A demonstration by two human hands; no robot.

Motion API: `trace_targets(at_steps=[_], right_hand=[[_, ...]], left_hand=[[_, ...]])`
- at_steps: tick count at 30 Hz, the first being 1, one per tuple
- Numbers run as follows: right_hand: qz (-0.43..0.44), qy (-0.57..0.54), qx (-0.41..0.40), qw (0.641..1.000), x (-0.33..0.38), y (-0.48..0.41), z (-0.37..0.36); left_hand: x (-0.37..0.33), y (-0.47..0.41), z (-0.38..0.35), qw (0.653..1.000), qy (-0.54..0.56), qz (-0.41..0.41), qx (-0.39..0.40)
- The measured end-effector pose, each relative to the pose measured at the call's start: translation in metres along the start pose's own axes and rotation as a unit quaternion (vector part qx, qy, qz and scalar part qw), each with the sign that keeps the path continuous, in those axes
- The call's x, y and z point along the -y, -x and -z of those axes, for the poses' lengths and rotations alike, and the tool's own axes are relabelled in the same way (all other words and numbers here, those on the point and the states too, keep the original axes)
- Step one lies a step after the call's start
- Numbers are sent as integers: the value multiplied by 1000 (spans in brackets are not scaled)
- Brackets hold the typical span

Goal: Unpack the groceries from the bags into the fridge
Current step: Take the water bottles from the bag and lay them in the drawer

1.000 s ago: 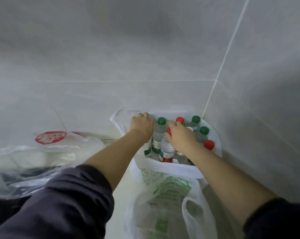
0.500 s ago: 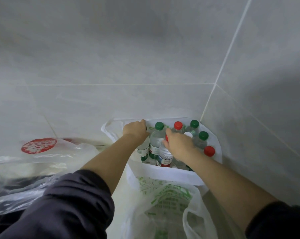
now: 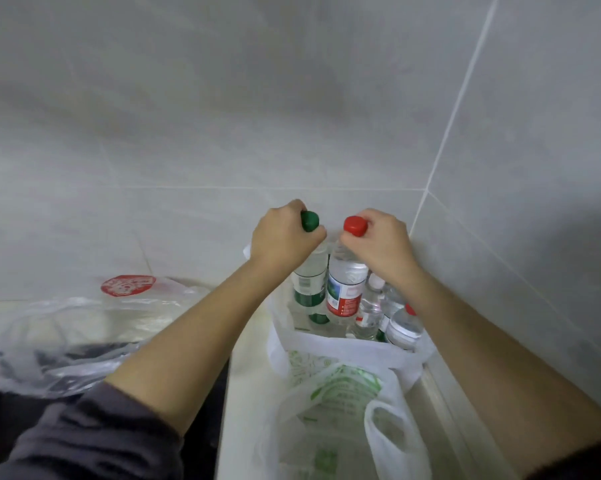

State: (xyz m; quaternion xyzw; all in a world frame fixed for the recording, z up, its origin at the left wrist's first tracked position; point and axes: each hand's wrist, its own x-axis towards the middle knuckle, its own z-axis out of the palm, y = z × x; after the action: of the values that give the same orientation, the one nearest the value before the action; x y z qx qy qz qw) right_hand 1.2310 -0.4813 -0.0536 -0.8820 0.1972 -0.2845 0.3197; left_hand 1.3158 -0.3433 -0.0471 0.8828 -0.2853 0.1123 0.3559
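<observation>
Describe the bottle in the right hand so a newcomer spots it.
In the tiled wall corner sits a white bag of water bottles. The right hand holds a bottle raised by its neck: red cap, red-banded label; the other raised bottle is green-capped.

You are working in soft, cool, rather dim light, and no lamp shows. Broad grey shadows drift across the tiled wall (image 3: 223,98) and are deepest toward the right edge. Small white glints sit on the clear plastic bag (image 3: 67,334). The wide lens leans the grout line (image 3: 461,95) and stretches your forearms toward the bottom corners. Focus is best mid-frame, on your left hand (image 3: 281,237), right hand (image 3: 382,244), the green-capped bottle (image 3: 309,278) and the red-capped bottle (image 3: 346,282). Your left sleeve (image 3: 84,441) smears soft.
</observation>
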Motion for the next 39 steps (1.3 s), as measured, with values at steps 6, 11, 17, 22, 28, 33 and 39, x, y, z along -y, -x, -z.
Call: trace_targets(at_steps=[6, 11, 17, 22, 28, 33, 39], right_hand=[[92, -44, 1, 995, 86, 25, 69], [125, -84, 63, 987, 132, 73, 95], [132, -142, 212, 958, 136, 156, 67], [104, -150, 285, 941, 116, 226, 14], [97, -155, 299, 937, 82, 302, -45], [70, -153, 254, 952, 58, 329, -66], [36, -136, 238, 961, 35, 347, -80]], left_hand=[[-45, 49, 104, 991, 61, -38, -112], [-64, 114, 169, 989, 34, -20, -146], [-45, 222, 193, 991, -17, 54, -123], [-3, 312, 181, 988, -37, 128, -82], [50, 396, 148, 974, -40, 214, -65], [74, 435, 132, 964, -27, 253, -74], [89, 446, 121, 966, -29, 246, -74]])
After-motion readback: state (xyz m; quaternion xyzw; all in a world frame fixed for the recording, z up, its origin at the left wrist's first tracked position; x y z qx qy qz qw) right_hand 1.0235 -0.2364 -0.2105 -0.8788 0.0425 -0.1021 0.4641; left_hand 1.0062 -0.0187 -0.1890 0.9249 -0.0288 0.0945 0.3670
